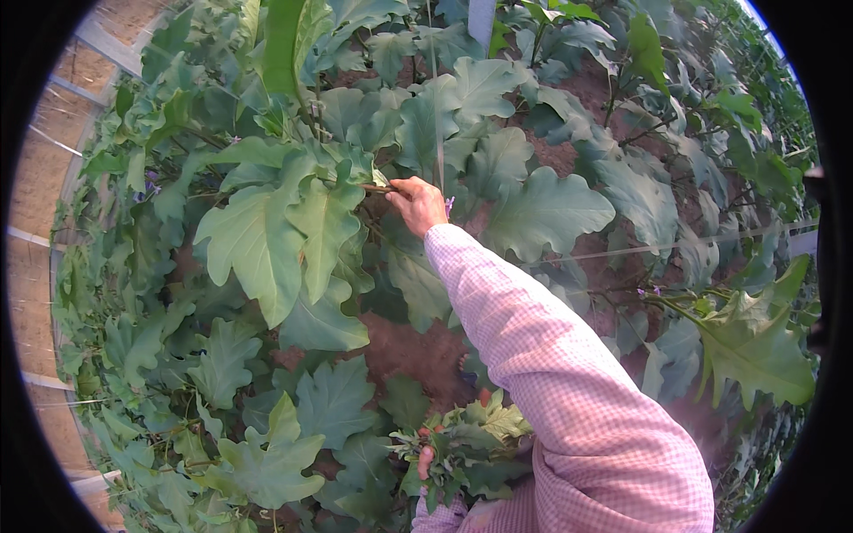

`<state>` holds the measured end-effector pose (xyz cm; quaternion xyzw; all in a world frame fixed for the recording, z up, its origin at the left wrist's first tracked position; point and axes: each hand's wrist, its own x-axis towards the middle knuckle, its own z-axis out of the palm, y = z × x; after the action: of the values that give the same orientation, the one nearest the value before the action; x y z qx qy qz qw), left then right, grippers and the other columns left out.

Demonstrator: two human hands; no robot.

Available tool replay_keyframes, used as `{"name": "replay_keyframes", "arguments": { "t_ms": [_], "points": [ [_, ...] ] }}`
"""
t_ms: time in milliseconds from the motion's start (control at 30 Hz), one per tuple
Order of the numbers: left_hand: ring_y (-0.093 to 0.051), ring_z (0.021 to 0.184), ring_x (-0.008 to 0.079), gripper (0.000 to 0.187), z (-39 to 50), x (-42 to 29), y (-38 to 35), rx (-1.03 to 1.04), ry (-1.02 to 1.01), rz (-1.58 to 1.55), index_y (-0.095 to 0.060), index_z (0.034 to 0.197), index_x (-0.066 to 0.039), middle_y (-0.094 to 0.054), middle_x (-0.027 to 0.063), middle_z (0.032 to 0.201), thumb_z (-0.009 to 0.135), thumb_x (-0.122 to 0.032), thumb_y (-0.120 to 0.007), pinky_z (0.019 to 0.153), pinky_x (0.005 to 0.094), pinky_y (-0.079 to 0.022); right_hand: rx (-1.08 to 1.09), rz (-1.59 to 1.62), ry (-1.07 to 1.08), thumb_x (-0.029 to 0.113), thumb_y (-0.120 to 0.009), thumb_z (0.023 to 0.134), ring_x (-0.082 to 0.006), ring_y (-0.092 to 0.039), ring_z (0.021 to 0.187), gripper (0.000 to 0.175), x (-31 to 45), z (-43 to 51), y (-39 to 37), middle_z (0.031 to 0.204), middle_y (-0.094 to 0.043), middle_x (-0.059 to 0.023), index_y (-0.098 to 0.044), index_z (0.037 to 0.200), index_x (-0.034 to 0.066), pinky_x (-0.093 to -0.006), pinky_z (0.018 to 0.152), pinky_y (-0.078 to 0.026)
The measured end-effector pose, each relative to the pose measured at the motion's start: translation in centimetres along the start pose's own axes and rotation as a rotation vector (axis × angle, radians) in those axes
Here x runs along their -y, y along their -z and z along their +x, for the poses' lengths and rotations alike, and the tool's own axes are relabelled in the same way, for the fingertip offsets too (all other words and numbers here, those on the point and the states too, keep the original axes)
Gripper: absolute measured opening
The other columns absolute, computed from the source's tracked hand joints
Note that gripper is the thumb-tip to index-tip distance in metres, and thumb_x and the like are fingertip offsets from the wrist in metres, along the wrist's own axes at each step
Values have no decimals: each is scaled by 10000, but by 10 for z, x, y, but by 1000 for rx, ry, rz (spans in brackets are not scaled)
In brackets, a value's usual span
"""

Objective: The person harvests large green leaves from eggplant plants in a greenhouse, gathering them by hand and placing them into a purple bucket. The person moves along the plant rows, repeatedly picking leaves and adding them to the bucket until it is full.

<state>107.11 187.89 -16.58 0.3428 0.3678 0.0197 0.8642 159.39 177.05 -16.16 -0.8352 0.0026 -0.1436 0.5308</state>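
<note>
My right hand reaches out into the foliage, its fingers closed on a thin brownish stem of an eggplant plant. Broad lobed leaves spread to the left of that hand. A purple flower shows just beside the wrist. Lower down, close to my body, my left hand clasps a bunch of picked leaves and shoot tips. Only some fingers of that hand show; the leaves and my right sleeve hide the rest.
A pale vertical string hangs behind my right hand. Another string crosses at the right. A grey post stands at the top. Dense eggplant leaves surround bare soil. Metal framing edges the left side.
</note>
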Motion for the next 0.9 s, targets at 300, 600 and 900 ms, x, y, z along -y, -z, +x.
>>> {"name": "replay_keyframes", "arguments": {
  "t_ms": [300, 600, 900],
  "points": [
    [-573, 1221, 330, 485, 10, -7, -1, 0, 113, -79, -492, 1375, -135, -561, 128, 1331, 932, -254, -650, 1053, 548, -493, -132, -86, -251, 355, -747, 902, -264, -693, 1048, 291, 10, 30, -28, 1094, -742, -15, -771, 1152, 208, -569, 980, -439],
    [-570, 1226, 326, 485, 19, -15, -3, 20, 178, -101, -497, 1378, -135, -560, 127, 1340, 935, -257, -650, 1056, 543, -490, -157, -208, -367, 371, -718, 933, -284, -677, 1091, 268, 25, 25, -47, 1149, -713, -8, -756, 1176, 266, -708, 1001, -384],
    [-568, 1231, 322, 485, 23, -21, -11, 72, 262, -108, -501, 1382, -135, -559, 127, 1350, 937, -259, -650, 1059, 538, -488, -222, -417, -181, 318, -704, 941, -219, -651, 983, 307, 28, -63, -20, 1002, -680, 22, -679, 1241, 260, -653, 1070, -342]
  ]
}}
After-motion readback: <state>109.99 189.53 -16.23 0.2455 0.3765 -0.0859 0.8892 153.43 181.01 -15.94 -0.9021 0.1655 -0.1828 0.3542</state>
